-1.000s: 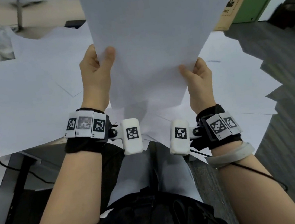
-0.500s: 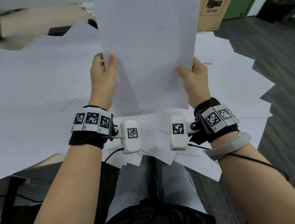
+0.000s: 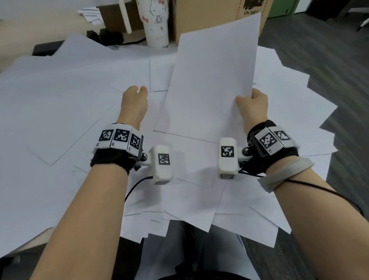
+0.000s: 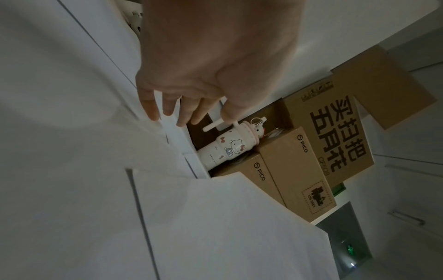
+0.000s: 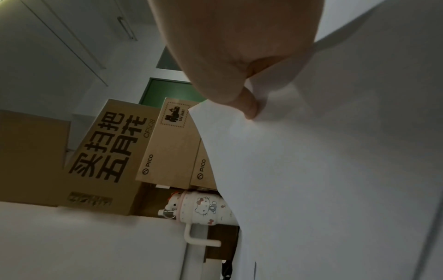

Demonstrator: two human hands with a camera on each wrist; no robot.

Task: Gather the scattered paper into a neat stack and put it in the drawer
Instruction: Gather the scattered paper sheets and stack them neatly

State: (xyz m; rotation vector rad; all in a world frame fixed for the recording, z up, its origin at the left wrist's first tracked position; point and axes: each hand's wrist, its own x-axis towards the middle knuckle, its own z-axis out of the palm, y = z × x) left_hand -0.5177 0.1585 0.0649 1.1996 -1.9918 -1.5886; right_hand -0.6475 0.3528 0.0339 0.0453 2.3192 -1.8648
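Many white sheets (image 3: 37, 106) lie scattered and overlapping across the desk. My right hand (image 3: 253, 106) pinches the near right edge of a held stack of paper (image 3: 213, 79), which is lowered and tilted over the scattered sheets; thumb on top. The right wrist view shows the fingers (image 5: 249, 108) curled under that stack (image 5: 335, 151). My left hand (image 3: 134, 104) is off the stack and reaches forward over the loose sheets with fingers extended (image 4: 167, 111), holding nothing. No drawer is in view.
A Hello Kitty tumbler (image 3: 155, 14) with a handle stands at the back of the desk beside PICO cardboard boxes (image 3: 220, 0). Sheets overhang the desk's near edge (image 3: 246, 229) above my lap. Grey floor (image 3: 344, 75) lies to the right.
The stack came down from upright in front of the camera to a low tilt over the desk. My left hand let go of it and moved forward over the loose sheets.
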